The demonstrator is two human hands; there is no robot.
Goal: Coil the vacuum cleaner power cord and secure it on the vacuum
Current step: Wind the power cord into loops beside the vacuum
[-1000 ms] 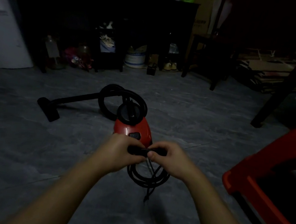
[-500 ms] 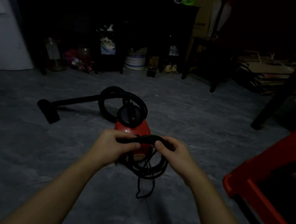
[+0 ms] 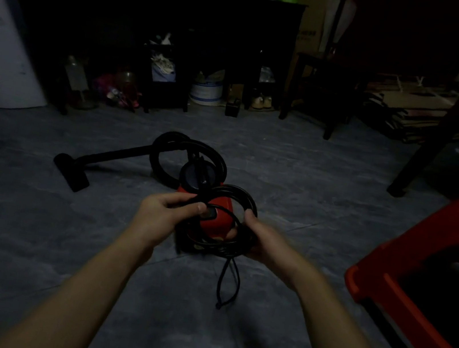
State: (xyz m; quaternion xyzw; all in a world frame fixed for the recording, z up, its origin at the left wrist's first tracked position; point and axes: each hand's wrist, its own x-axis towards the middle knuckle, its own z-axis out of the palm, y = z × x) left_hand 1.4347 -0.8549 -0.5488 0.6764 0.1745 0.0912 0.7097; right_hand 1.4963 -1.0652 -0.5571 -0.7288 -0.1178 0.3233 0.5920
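Grey tiled floor (image 3: 32, 233) under vacuum (image 3: 218, 222), dark shelving (image 3: 126, 22) behind

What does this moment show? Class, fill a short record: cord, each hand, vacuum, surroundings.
Power cord: coiled in loops, one loose loop hanging down
Left hand: grips the coil's left side
Right hand: grips the coil's right side
Vacuum cleaner: red, standing behind the coil
Hose: looped, leading to floor nozzle
Nearby: red stool at right
Cord secured: not yet

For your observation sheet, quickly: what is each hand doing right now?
Left hand: grips the left side of the coiled power cord.
Right hand: grips the coil's right side.
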